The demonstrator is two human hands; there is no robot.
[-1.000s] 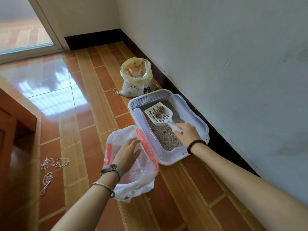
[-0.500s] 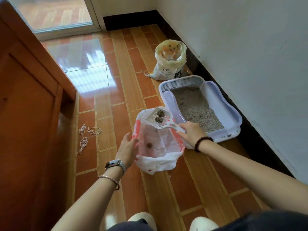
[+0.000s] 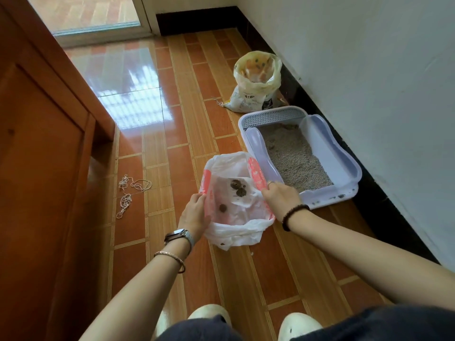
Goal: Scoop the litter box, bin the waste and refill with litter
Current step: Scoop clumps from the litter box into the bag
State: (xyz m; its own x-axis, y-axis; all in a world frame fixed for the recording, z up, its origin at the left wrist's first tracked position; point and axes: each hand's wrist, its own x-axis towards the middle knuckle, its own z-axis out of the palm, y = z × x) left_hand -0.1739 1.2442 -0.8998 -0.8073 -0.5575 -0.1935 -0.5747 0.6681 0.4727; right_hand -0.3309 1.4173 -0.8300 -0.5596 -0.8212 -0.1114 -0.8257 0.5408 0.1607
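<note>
A lilac litter box (image 3: pixel 344 163) holding grey litter (image 3: pixel 293 158) lies on the tiled floor along the right wall. Just left of its near corner is a white plastic bag with red print (image 3: pixel 236 232), held wide. Dark waste clumps (image 3: pixel 237 188) lie inside it. My left hand (image 3: pixel 194 212) grips the bag's left rim. My right hand (image 3: pixel 280 200) is closed at the bag's right rim, holding the white scoop (image 3: pixel 246 201). The scoop's head is tipped down into the bag and is hard to tell from the white plastic. An opened litter sack (image 3: pixel 256 82) stands beyond the box.
A wooden cabinet (image 3: pixel 37 168) fills the left side. Loose white string (image 3: pixel 128 193) lies on the tiles beside it. The white wall (image 3: pixel 369 82) with a dark skirting runs along the right. My shoes (image 3: pixel 209 313) are at the bottom edge. A glass door is at the far end.
The scoop came out of the litter box carrying clumps, moved left over the bag and tipped; the clumps now lie in the bag. My left hand took hold of the bag's rim.
</note>
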